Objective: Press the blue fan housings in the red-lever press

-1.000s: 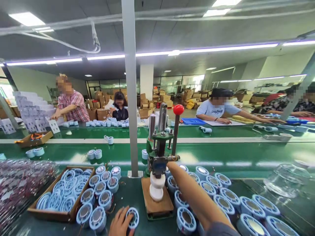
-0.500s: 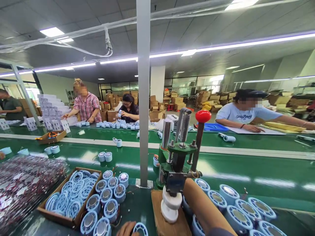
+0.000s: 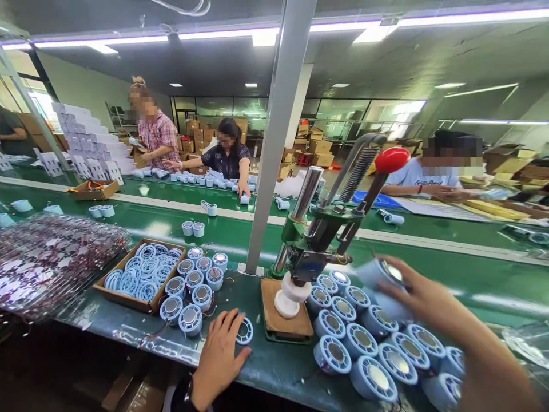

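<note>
My left hand [image 3: 221, 349] rests on the near side of the green bench, fingers stretched out and apart. Its fingertips reach the edge of a light blue slotted ring [image 3: 244, 332]; whether they touch it I cannot tell. On the right, my right hand [image 3: 414, 286], smeared by motion, grips a light blue round housing [image 3: 377, 280] with a silver disc in its top. Below it stand several similar blue housings [image 3: 360, 340] in a cluster. Between the hands is a green hand press [image 3: 317, 252] with a red knob and white pressing blocks, no blue part between them.
A cardboard tray of blue rings [image 3: 148, 272] sits left, beside more housings [image 3: 195, 286]. Wired parts [image 3: 60, 257] lie piled at far left. A grey post [image 3: 277, 143] rises behind the press. Several co-workers [image 3: 227, 151] work across the green belt.
My right arm has moved from behind the press to the right, and that hand now shows holding a housing. My view has tilted down, bringing more of my left hand into sight.
</note>
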A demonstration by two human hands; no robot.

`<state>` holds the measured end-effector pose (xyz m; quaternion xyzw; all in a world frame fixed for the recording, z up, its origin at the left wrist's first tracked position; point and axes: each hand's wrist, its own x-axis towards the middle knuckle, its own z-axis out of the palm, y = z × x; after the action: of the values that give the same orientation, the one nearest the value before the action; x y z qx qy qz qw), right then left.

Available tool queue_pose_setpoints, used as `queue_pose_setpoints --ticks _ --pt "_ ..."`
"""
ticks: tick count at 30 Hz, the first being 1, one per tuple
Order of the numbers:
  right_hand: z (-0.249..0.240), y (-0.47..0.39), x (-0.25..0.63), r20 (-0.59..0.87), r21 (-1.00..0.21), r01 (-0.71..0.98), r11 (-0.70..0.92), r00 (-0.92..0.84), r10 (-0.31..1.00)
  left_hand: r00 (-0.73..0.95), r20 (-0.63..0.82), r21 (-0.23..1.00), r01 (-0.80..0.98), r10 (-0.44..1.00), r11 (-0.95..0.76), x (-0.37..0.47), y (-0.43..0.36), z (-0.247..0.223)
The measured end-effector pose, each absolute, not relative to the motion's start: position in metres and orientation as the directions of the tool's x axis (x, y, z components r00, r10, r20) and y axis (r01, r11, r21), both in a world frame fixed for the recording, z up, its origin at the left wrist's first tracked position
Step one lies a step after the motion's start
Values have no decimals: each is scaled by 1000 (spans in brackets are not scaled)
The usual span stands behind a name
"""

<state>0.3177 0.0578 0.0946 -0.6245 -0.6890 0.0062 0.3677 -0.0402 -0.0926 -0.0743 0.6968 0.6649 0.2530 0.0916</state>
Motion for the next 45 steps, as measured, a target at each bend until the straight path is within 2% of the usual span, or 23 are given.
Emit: queue_pose_setpoints --ticks 2,3,6,8,11,14,16,22,24,27,29,36,38,41,43,45 --pt "72 13 330 409 -459 792 402 -213 887 -24 219 444 893 975 -78 -37 -89 -72" --pt "57 -10 325 386 -445 746 496 -340 858 -30 217 438 896 976 -70 -35 -88 -70" --pt "20 -62 264 311 -396 656 642 -562 766 -35 247 448 890 968 -82 -34 -87 -70" --pt "10 -76 203 184 -384 687 617 -598 780 -45 298 487 866 953 -112 -38 -92 -74" --pt "14 -66 123 15 -304 806 509 -530 848 -125 391 570 811 912 -133 -53 -113 -85" --pt "18 -40 77 -15 -246 856 455 -473 881 -265 421 632 772 867 -71 -71 -139 -95" --pt "18 -25 61 14 -238 869 434 -443 896 -302 388 660 750 871 -34 -79 -154 -98" --pt "-10 -32 65 66 -247 874 418 -415 907 -200 296 665 745 934 -51 -81 -163 -88" --pt "-32 -48 83 168 -281 830 482 -452 876 -189 299 659 750 935 -59 -76 -157 -83" --pt "-62 -72 115 436 -329 694 640 -489 755 -148 307 644 760 940 -91 -69 -142 -78" --pt "-71 -83 135 528 -339 625 704 -493 692 -106 304 621 776 947 -112 -66 -130 -76" --pt "-60 -89 185 481 -376 475 796 -634 606 59 283 491 848 957 -197 -56 -97 -75" --pt "-62 -90 191 552 -381 462 801 -581 598 75 285 460 864 956 -205 -56 -93 -76" --pt "-68 -96 184 678 -404 560 723 -347 648 80 291 433 877 953 -205 -57 -93 -77" --pt "-71 -99 172 701 -417 640 645 -226 677 82 301 435 874 950 -214 -58 -93 -79" --pt "-72 -98 159 689 -431 648 628 -214 693 70 320 453 864 945 -218 -59 -93 -81"
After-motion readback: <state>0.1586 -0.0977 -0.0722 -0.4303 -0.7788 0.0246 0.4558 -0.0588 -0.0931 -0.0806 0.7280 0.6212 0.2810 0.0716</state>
